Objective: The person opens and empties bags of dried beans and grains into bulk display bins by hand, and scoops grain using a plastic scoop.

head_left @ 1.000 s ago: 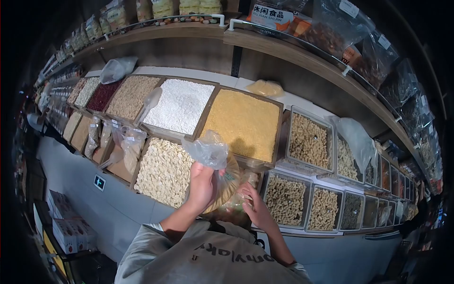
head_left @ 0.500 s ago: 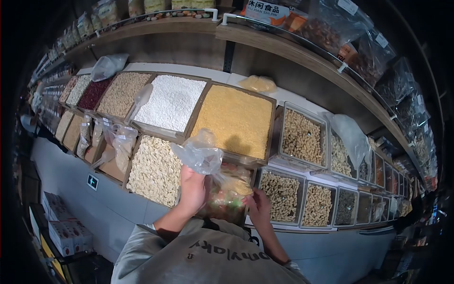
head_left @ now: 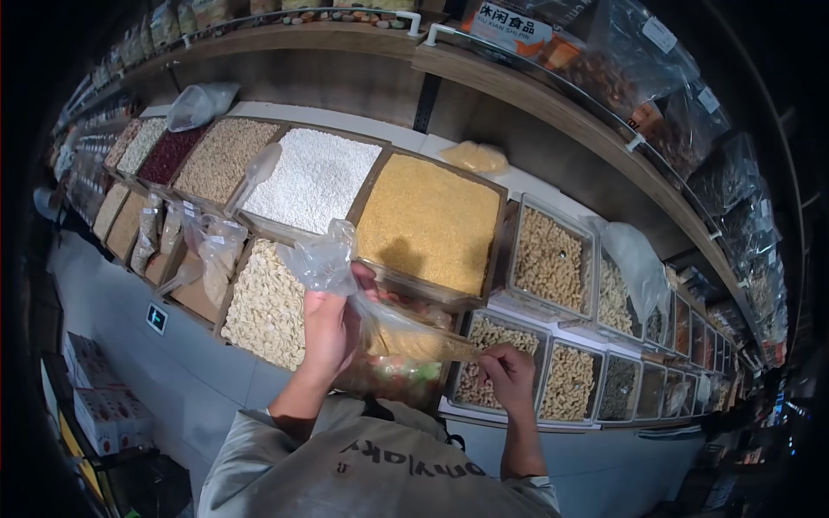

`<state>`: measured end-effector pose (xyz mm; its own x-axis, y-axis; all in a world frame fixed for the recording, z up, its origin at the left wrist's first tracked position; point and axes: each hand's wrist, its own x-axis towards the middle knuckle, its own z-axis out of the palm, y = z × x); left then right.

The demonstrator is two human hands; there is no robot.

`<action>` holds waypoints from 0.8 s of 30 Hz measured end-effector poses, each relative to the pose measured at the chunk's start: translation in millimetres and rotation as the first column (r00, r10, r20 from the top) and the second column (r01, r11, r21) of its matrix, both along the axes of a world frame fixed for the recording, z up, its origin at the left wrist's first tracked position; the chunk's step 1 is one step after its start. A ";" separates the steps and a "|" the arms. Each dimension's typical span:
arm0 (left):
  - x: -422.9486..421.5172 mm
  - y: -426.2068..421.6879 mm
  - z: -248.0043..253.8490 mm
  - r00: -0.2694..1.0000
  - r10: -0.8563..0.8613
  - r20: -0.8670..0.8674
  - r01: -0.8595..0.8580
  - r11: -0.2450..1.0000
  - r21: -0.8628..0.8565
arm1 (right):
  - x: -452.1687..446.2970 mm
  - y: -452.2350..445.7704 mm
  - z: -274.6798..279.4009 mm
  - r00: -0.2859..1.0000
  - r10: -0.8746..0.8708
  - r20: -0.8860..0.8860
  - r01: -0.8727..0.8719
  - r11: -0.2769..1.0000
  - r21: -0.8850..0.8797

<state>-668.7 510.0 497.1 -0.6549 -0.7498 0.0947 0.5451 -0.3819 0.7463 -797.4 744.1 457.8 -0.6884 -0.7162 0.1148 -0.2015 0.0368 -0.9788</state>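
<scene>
My left hand (head_left: 332,328) is closed round the gathered neck of a clear plastic bag (head_left: 413,339), whose loose top flares up above my fist. Yellow grain shows inside the lower part of the bag. On the other side, my right hand (head_left: 509,375) pinches the bag's far corner, pulling the bag out sideways between both hands. Below the bag lie colourful wrapped packets (head_left: 389,380), partly hidden by it. Just beyond my hands is a wooden bin of yellow grain (head_left: 432,220), with a bin of white grains (head_left: 315,177) to its left.
A bin of pale flakes (head_left: 263,311) is left of my left hand. Clear tubs of peanuts (head_left: 548,259) stand to the right. Behind the bins runs a wooden shelf (head_left: 535,82) with a rail and bagged goods. Boxes (head_left: 108,414) sit on the floor at left.
My right hand has moved right, drawing the bag's corner out and stretching the bag. My left hand has shifted a little left with the bag's neck. The view has moved slightly.
</scene>
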 end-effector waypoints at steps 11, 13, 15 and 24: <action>-34.5 -7.4 -31.8 0.977 -0.141 0.159 0.160 0.981 -0.113 | -35.8 -8.1 108.2 0.862 -0.082 -0.501 -0.056 0.965 -0.254; -44.0 -3.8 -46.3 0.978 -0.151 0.141 0.166 0.981 -0.102 | -44.6 -7.3 105.3 0.906 -0.171 -0.388 0.082 0.968 -0.235; -56.2 -6.6 -54.8 0.968 -0.206 0.143 0.221 0.970 -0.101 | -50.6 -1.6 113.4 0.828 -0.122 -0.547 0.046 0.988 -0.151; -63.0 11.3 -7.5 0.710 -0.489 0.508 0.703 0.439 -0.560 | -70.1 36.2 84.9 0.828 -0.450 -0.334 0.333 0.875 -0.352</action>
